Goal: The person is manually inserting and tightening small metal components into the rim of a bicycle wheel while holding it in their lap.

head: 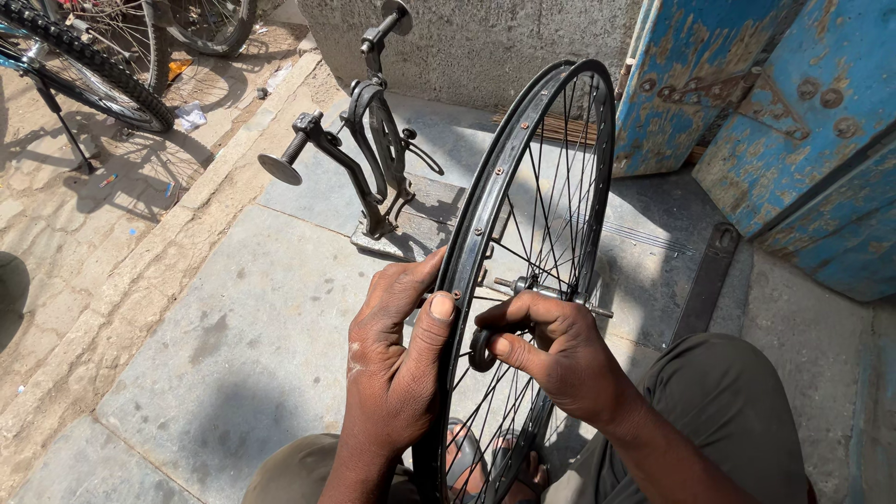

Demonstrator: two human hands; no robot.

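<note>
Left hand (397, 359) wrapped around black wheel rim (485, 201), thumb pressed on its edge. Wheel upright between the knees, above sandalled feet. Right hand (551, 350) reaching through the spokes (551, 215), pinching a small round tool (483, 350), possibly a spoke wrench; partly hidden by fingers. Lower rim cut off.

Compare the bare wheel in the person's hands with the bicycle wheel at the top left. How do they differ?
The bare wheel has no tyre, only a dark rim with spokes; the bicycle wheel carries a knobby tyre. The bare wheel stands alone on the stone floor, held by the left hand at the rim while the right hand holds a small round tool. The bicycle wheel is mounted on a bicycle and untouched. Both have thin metal spokes.
</note>
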